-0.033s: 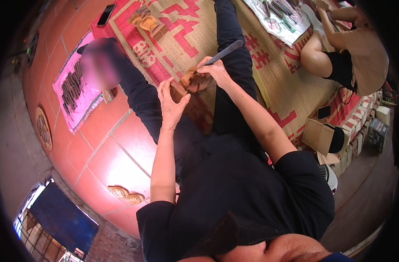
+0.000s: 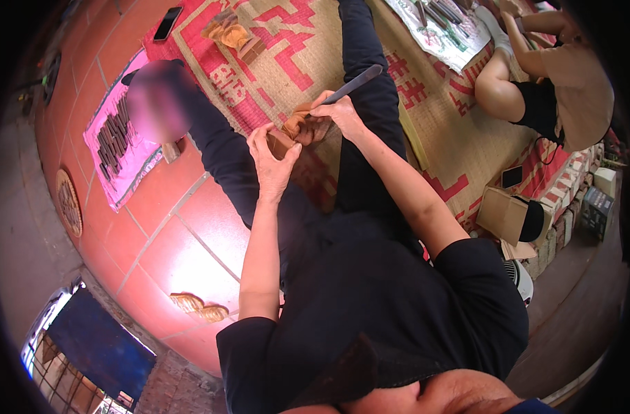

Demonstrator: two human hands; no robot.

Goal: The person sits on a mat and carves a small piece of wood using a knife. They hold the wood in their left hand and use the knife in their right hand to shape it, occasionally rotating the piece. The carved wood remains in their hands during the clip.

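Between my legs I hold a small brown wood carving (image 2: 293, 126), its block-like base turned toward me. My left hand (image 2: 271, 157) is closed round that base, thumb on the near side and fingers on the far side. My right hand (image 2: 340, 114) grips a carving tool with a long dark grey handle (image 2: 357, 82) like a pen. The handle slants up to the right, and the tool's tip meets the carving, though the fingers partly hide it. Another wood carving (image 2: 233, 38) lies farther off on the patterned mat (image 2: 304, 58).
Several slim tools (image 2: 113, 143) lie on a pink cloth (image 2: 115, 196) at left. A phone (image 2: 167, 23) is beyond it. At right another person (image 2: 528, 83) sits by a white sheet (image 2: 460, 58) with tools. A cardboard box (image 2: 493, 210) and second phone (image 2: 512, 177) lie nearer.
My left hand has shifted very slightly with the carving's base. The right hand and the tool are almost where they were.
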